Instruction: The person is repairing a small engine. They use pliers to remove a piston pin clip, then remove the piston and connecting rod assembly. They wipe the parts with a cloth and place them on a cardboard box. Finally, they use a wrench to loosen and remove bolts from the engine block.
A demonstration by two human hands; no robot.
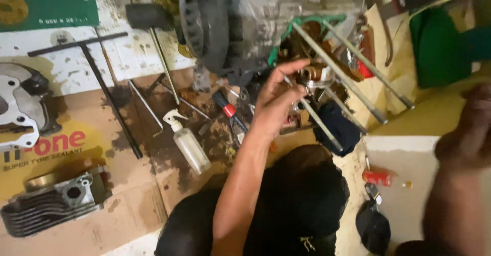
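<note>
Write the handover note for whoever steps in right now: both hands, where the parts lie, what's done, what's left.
Left hand: raised, fingers at the piston standing among the long studs of the engine case; whether it grips the piston cannot be told.
Right hand: blurred at the right edge, away from the engine, apparently holding nothing.
Parts: finned cylinder and cylinder head lie on the cardboard at left; spray bottle, T-handle wrench, mallet and red-handled pliers are between them and the engine.
Done: cylinder and head are off.
Left: the piston sits exposed on the studs.
</note>
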